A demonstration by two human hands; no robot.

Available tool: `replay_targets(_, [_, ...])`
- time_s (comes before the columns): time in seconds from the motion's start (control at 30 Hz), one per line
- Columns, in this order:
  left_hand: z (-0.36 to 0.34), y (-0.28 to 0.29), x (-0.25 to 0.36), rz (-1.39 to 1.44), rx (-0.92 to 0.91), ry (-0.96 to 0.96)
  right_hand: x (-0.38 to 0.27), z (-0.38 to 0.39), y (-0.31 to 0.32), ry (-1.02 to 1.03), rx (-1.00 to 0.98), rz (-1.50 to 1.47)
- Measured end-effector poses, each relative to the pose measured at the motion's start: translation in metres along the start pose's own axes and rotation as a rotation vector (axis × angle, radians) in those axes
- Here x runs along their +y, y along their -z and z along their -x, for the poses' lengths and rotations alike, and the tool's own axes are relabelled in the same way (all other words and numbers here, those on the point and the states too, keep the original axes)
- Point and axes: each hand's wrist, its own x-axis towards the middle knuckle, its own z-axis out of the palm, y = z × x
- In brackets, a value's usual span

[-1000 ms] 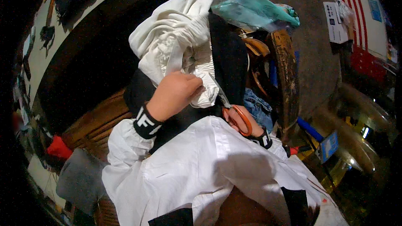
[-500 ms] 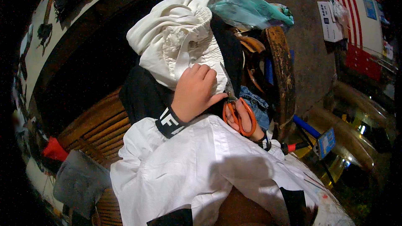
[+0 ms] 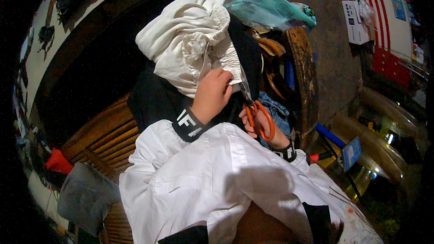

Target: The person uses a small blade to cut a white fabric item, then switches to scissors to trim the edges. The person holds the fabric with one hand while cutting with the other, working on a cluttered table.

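A white cloth garment (image 3: pixel 174 47) with a gathered elastic edge (image 3: pixel 229 58) lies bunched over my black-clad lap. My left hand (image 3: pixel 210 94) is closed on the lower part of this garment, fingers curled into the cloth beside the elastic edge. In my right hand (image 3: pixel 263 125) is a pair of scissors with orange handles (image 3: pixel 271 121), its fingers through the loops. The scissors' blades point up and away along the right side of the garment's edge. Whether the blades touch the cloth I cannot tell.
Slatted wooden seating (image 3: pixel 110 138) is at my left, with a grey cloth (image 3: pixel 86 194) on it. A worn wooden edge (image 3: pixel 302 77) stands at the right, beside blue denim (image 3: pixel 275 108). Beyond lies a clear plastic bag with green contents (image 3: pixel 266 7). A white box (image 3: pixel 355 22) sits farther right.
My left hand has shifted slightly, its fingers curling more into the garment. A white strip by the fingers has moved. The scissors have turned slightly and moved a little away from the elastic edge.
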Motion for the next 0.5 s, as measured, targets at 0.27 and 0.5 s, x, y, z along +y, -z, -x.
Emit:
replay_targets(0.27, [-0.002, -0.010, 0.003, -0.062, -0.073, 0.085, 0.008, -0.003, 0.003, 0.052, -0.115, -0.147])
replay_targets(0.5, [-0.005, -0.016, 0.002, -0.111, -0.078, 0.137, 0.011, 0.003, -0.007, 0.059, 0.000, 0.080])
